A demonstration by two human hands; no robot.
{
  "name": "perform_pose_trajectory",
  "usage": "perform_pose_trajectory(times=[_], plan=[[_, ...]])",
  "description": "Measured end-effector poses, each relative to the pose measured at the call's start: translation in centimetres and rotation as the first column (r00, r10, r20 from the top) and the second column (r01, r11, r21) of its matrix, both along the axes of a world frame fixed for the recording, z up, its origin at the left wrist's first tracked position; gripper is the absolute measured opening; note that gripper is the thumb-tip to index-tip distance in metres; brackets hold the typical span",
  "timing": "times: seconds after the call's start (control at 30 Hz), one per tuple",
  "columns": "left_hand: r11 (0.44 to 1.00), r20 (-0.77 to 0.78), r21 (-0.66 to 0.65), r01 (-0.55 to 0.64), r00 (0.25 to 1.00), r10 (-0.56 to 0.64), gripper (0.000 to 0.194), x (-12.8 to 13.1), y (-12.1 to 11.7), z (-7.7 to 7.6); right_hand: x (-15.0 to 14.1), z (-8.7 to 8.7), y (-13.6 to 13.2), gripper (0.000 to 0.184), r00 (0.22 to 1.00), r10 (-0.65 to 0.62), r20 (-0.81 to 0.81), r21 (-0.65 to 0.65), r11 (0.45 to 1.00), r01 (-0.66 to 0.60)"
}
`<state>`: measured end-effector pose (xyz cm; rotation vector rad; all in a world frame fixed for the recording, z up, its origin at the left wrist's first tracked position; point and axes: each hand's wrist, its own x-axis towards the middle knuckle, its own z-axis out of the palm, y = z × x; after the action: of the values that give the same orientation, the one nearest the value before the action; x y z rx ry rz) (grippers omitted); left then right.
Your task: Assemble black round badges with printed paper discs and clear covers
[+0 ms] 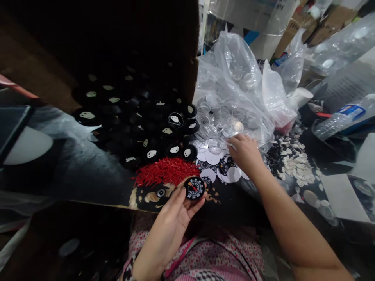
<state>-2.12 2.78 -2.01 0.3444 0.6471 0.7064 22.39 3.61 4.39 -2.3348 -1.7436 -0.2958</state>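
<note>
Left edge, 9 o'clock: dark surface, a pale curved shape, nothing handled.

Cardboard box (35, 58) lies open on its side at 11 o'clock, spilling black round cases (137, 117) toward centre; many show a white sticker on the back.

Below the cases, a heap of red needles (166, 171) at about 6 o'clock of the box mouth, just beside the left hand.

Left hand (172, 218), low centre, palm up, fingers loosely curled, pinches a dial (194, 188) between thumb and fingertips. The dial is black, face up, with a red needle fitted. Round, so no long axis to speak of.

From the dial, the lenses (216, 125) lie at 1 o'clock, near; the right hand is the nearer hand to them.

White discs (212, 158) and printed faces lie flat between the two hands.

Right hand (244, 154), knuckles up, fingers bent and reaching into the mouth of the clear bag (234, 82). Whether it has a lens pinched, I cannot tell.

The bag holds clear round lenses, piled loose.

Right of the wrist, at 3 o'clock: scattered pale scraps (295, 164), then a plastic bottle (345, 117) on its side.
</note>
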Motion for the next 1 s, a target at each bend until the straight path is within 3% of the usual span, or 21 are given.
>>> perform_pose_trajectory(times=[0.1, 0.17, 0.27, 0.33, 0.43, 0.57, 0.7, 0.77, 0.87, 1.0], plan=[[0.999, 0.034, -0.035, 0.02, 0.999, -0.019, 0.017, -0.2, 0.4, 0.1, -0.4, 0.0, -0.8, 0.022, 0.998, 0.03, -0.062, 0.092, 0.995, -0.025], [0.999, 0.052, -0.041, 0.034, 0.998, -0.031, 0.019, -0.4, 0.5, 0.0, -2.4, 0.1, -2.2, 0.02, 0.971, 0.073, -0.23, 0.207, 0.978, -0.024], [0.999, 0.068, -0.012, 0.051, 0.996, -0.05, 0.026, -0.5, 0.3, -0.2, -7.1, 0.0, -4.6, 0.024, 0.77, 0.261, -0.582, 0.189, 0.964, -0.185], [0.997, 0.062, 0.066, 0.033, 0.997, -0.037, 0.026, -0.4, 0.0, -0.4, -10.0, -0.4, -5.6, 0.032, 0.696, 0.329, -0.639, 0.163, 0.941, -0.295], [0.974, -0.006, 0.222, 0.034, 0.999, -0.034, 0.03, -0.5, -0.4, -0.8, -12.0, -1.0, -6.1, 0.037, 0.726, 0.348, -0.593, 0.158, 0.935, -0.319], [0.898, -0.174, 0.424, 0.117, 0.984, -0.045, 0.038, -0.8, -0.6, -1.3, -11.7, -1.3, -5.5, 0.024, 0.746, 0.317, -0.585, 0.15, 0.947, -0.284], [0.816, -0.237, 0.542, 0.2, 0.968, -0.08, 0.04, -0.9, -0.8, -1.5, -11.9, -1.8, -4.8, 0.043, 0.892, 0.249, -0.377, 0.162, 0.966, -0.201], [0.779, -0.258, 0.589, 0.214, 0.964, -0.069, 0.039, -0.8, -0.9, -1.5, -12.2, -2.3, -4.5, 0.044, 0.92, 0.257, -0.297, 0.21, 0.957, -0.2], [0.757, -0.296, 0.62, 0.208, 0.955, -0.02, 0.035, -0.4, -0.8, -1.3, -12.7, -3.2, -3.9, 0.041, 0.909, 0.29, -0.298, 0.297, 0.934, -0.201], [0.781, -0.347, 0.587, 0.212, 0.938, 0.006, 0.036, -1.5, -0.6, -0.9, -13.4, -3.3, -3.4, 0.038, 0.853, 0.357, -0.38, 0.327, 0.915, -0.238]])
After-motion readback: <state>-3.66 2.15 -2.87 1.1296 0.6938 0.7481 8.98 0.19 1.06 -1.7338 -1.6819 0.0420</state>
